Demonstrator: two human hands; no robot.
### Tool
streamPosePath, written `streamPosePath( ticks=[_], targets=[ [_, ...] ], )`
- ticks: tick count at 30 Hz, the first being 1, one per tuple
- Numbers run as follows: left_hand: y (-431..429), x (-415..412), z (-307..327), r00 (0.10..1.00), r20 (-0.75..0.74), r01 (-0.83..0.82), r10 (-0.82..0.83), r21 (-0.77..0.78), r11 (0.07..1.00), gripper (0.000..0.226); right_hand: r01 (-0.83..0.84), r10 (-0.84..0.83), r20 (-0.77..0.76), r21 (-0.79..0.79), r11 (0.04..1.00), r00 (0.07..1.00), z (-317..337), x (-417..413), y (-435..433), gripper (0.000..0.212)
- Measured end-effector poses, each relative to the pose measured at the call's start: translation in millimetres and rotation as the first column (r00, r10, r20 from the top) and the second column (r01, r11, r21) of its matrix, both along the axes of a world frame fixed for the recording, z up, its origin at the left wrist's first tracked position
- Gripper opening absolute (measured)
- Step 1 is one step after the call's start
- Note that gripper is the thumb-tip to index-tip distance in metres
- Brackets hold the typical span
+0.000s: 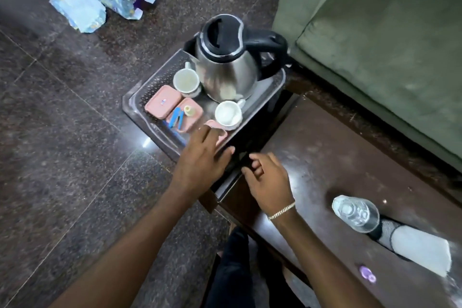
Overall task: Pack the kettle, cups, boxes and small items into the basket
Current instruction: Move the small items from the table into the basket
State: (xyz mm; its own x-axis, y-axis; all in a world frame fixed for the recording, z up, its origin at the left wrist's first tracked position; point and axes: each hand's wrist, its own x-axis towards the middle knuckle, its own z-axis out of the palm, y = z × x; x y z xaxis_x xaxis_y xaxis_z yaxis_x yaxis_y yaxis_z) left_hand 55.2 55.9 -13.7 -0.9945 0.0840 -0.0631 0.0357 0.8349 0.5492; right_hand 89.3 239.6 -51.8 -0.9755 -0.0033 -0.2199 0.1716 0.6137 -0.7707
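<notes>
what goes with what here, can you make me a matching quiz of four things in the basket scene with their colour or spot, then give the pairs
Things:
1. kettle
2. cup beside the kettle's left side
3. lidded box at the basket's left
4. water bottle

Descriptions:
A. pink, lying flat
B. clear, lying on the dark table, outside the basket
C. steel body with black lid and handle
D. white, upright, opening facing up

Pairs: 1-C, 2-D, 3-A, 4-B
</notes>
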Motion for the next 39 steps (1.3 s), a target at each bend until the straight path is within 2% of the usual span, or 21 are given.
streamPosePath(
  ticks=[4, 12, 16, 20, 28, 31, 36, 39],
  targets=[
    [59, 31, -18, 0.976, 0.125, 0.177, -0.179, 0.033, 0.984, 0.04, 0.12, -0.128, 0.131, 0.064, 0.991, 0.983, -13, 67, 64, 0.028],
    [186, 100, -62, 0.868, 0.297, 0.383, -0.397, 0.107, 0.917, 0.05, 0.365, -0.399, 0.196, 0.187, 0.912, 0.896, -21, 196, 191, 0.024],
    [235, 121, -70, 0.843, 0.354, 0.375, -0.404, 0.151, 0.915, 0.059, 0.411, -0.468, 0.234, 0.256, 0.875, 0.852, -35, 242, 240, 0.025],
    [264, 138, -75, 0.831, 0.391, 0.36, -0.396, 0.164, 0.918, 0.056, 0.44, -0.514, 0.238, 0.303, 0.845, 0.824, -53, 272, 274, 0.032],
    [282, 154, -90, 0.812, 0.432, 0.378, -0.392, 0.12, 0.918, 0.06, 0.413, -0.511, 0.27, 0.347, 0.842, 0.816, -77, 280, 295, 0.054],
    [283, 158, -96, 0.794, 0.447, 0.403, -0.411, 0.118, 0.907, 0.061, 0.408, -0.505, 0.272, 0.344, 0.846, 0.819, -81, 275, 295, 0.049],
    [289, 168, -107, 0.74, 0.479, 0.484, -0.471, 0.106, 0.869, 0.063, 0.4, -0.505, 0.258, 0.367, 0.84, 0.823, -83, 269, 294, 0.018],
    [298, 176, -109, 0.715, 0.488, 0.508, -0.5, 0.129, 0.852, 0.058, 0.387, -0.494, 0.253, 0.372, 0.844, 0.832, -84, 268, 295, 0.014]
  ],
)
